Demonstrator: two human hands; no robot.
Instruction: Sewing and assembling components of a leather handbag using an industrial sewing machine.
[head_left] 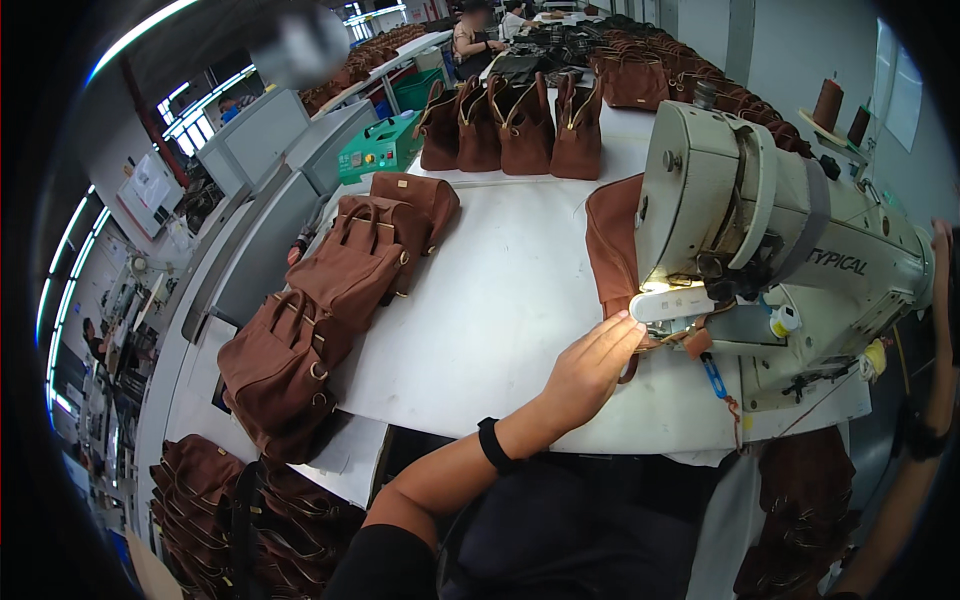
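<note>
A brown handbag (612,235) lies partly under the head of a pale sewing machine (690,190), whose arm hides much of it. My left hand (590,370) rests beside the lit needle area, its fingers straight and close together. Those fingertips meet the edge of a white oblong lamp (670,303) above the bag's handle side; my thumb is hidden. At the far right rim my right hand (942,250) is at the machine's handwheel (926,265), squeezed by the lens edge, so its grip does not show clearly.
Several brown bags (330,290) lie overlapping along the white table's (470,300) left side; more bags (515,130) stand at its far edge. A green box (380,148) sits beyond. Blue-handled snips (713,375) hang near the machine. Thread cones (827,103) stand behind. Bags hang below.
</note>
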